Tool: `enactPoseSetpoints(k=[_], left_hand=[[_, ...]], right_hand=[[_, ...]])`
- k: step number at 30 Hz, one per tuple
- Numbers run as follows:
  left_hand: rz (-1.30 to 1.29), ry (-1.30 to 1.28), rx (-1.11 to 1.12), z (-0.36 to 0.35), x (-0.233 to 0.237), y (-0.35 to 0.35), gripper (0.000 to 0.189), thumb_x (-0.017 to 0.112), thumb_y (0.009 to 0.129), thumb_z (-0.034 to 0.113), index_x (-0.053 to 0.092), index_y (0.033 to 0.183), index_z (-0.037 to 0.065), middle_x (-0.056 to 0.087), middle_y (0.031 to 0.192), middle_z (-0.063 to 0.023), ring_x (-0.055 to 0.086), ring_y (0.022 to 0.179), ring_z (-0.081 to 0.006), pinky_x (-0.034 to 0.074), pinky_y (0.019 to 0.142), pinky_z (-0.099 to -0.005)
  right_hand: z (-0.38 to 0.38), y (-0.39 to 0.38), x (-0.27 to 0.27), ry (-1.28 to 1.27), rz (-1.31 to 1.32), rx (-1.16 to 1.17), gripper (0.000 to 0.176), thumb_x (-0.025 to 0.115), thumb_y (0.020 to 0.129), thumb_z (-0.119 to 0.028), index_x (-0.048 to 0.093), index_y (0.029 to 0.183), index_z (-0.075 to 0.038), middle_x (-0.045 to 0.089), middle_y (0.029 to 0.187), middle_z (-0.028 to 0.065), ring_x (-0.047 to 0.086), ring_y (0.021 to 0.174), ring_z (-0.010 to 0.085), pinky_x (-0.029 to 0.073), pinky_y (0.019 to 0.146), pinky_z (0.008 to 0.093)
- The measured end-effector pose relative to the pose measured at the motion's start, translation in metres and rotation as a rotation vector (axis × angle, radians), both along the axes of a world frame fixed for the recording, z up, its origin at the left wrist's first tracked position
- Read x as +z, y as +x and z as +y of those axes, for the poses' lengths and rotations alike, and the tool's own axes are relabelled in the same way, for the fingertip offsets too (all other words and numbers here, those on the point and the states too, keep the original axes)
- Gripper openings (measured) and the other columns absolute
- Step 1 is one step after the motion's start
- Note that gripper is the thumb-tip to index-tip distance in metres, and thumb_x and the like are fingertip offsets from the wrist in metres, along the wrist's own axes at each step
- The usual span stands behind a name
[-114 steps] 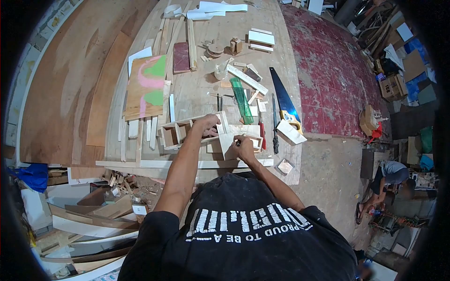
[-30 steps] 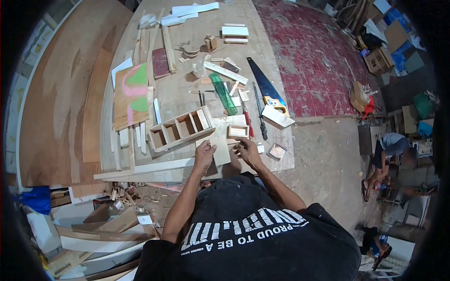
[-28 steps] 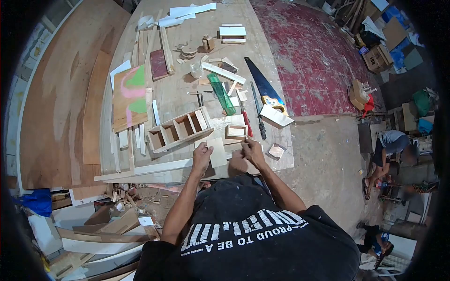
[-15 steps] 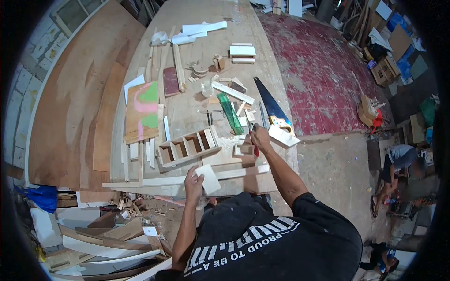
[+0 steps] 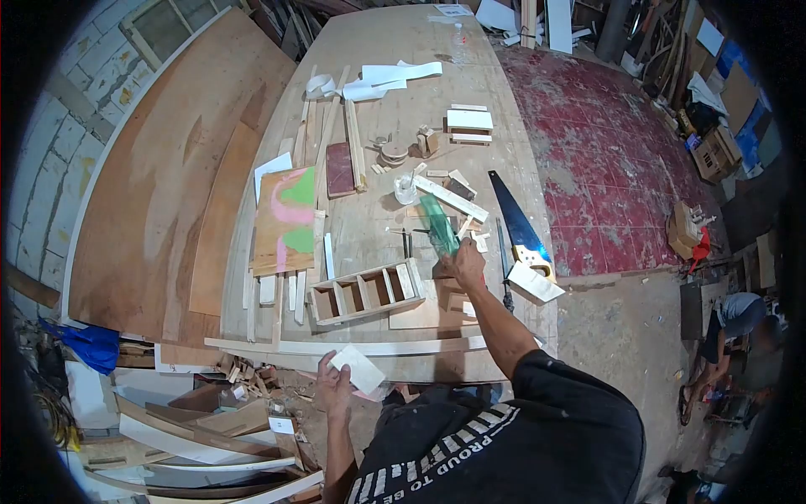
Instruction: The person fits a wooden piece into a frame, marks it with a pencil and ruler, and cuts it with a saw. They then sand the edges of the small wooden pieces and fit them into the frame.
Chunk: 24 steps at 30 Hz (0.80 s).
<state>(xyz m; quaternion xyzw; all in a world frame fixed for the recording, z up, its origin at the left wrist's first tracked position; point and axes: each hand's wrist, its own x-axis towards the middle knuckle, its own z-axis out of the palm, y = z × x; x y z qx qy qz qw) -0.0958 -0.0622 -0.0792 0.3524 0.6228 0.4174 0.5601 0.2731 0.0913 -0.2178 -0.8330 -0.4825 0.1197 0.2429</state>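
My left hand (image 5: pixel 333 382), at the near edge of the table, grips a small pale rectangular board (image 5: pixel 359 370) between thumb and fingers. Further in over the tabletop, my right hand (image 5: pixel 466 265) is closed around the lower end of a green see-through plastic piece (image 5: pixel 438 220), which is smeared by motion. Left of that hand lies a wooden box with open compartments (image 5: pixel 365 291). To its right are a handsaw (image 5: pixel 514 210) and a pale wood block (image 5: pixel 536 282). A cloudy jar (image 5: pixel 405 190) stands beyond the green piece, beside a pale wood strip (image 5: pixel 453 196).
A long pale strip (image 5: pixel 378 347) runs along the table's near edge. A painted board (image 5: pixel 285 220), a dark red rectangular piece (image 5: pixel 340 170) and white paper strips (image 5: pixel 390 80) lie further off. A large plywood sheet (image 5: pixel 159 168) leans at left. Another person (image 5: pixel 730 328) bends down at far right.
My right hand has moved from beside the green plastic piece onto its lower end. The red-handled tool it held no longer shows. My left hand keeps the pale board, now tilted differently. The view has shifted.
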Motion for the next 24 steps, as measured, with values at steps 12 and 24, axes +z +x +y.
enactPoseSetpoints(k=[12,24], left_hand=[[-0.227,0.125,-0.268,0.129,0.038,0.144,0.039,0.044,0.102,0.008,0.043,0.141,0.013,0.064,0.11,-0.0104,0.067,0.088,-0.0174,0.059,0.061,-0.0287],[-0.468,0.327,-0.416,0.127,0.055,0.197,0.039,0.053,0.1,0.008,0.044,0.138,0.006,0.067,0.108,-0.0091,0.065,0.09,-0.0118,0.06,0.072,-0.0299]], right_hand=[[-0.212,-0.051,0.164,0.264,0.144,0.232,0.056,0.08,0.075,-0.026,0.062,0.122,-0.001,0.065,0.085,0.0161,0.066,0.072,0.0304,0.053,0.064,0.0381],[-0.227,-0.063,0.185,0.127,0.003,0.129,0.066,0.079,0.077,-0.036,0.059,0.135,-0.011,0.064,0.092,0.011,0.067,0.068,0.0291,0.053,0.059,0.0397]])
